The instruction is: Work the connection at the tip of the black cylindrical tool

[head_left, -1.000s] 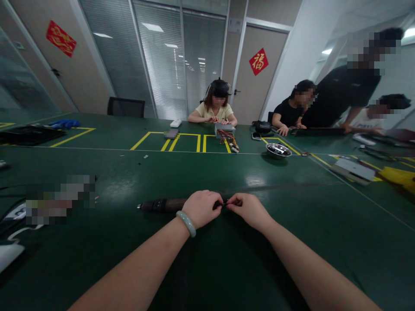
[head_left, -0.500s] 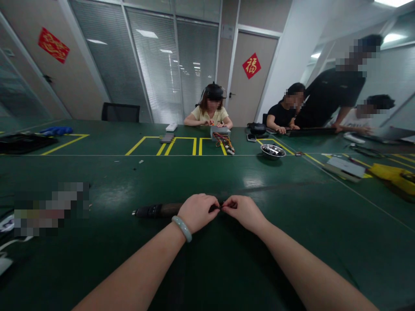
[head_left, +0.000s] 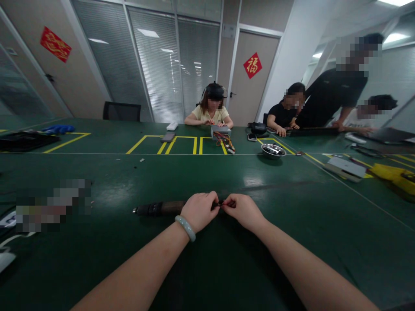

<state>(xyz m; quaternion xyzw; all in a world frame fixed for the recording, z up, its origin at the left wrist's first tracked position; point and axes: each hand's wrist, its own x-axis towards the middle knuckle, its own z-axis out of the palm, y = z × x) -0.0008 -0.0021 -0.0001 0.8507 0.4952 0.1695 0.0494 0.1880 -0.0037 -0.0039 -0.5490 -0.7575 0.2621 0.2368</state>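
A long dark cylindrical tool (head_left: pixel 171 208) lies on the green table (head_left: pixel 324 224), its black ribbed collar and short metal tip pointing left. Resting over its right part is my left hand (head_left: pixel 200 210), a pale green bangle on the wrist. Thumb and fingers of that hand are pinched together around a small dark piece. My right hand (head_left: pixel 243 211) meets it from the right, fingertips closed in a pinch at the same spot. What lies between the fingertips is too small and too dark to identify, and the tool's right end is hidden by the hands.
A shiny metal bowl (head_left: pixel 273 151) holds dark bits. Opposite, a person (head_left: pixel 212 113) works at a grey metal box with coloured cables (head_left: pixel 228 141). More people sit and stand at the right. A white box (head_left: pixel 346 167) and yellow item (head_left: pixel 392 176) lie right; white cables (head_left: pixel 20 236) lie left.
The left hand has shifted slightly right and its index finger has lifted a little. The right hand keeps its pinch in nearly the same place. The view has moved slightly.
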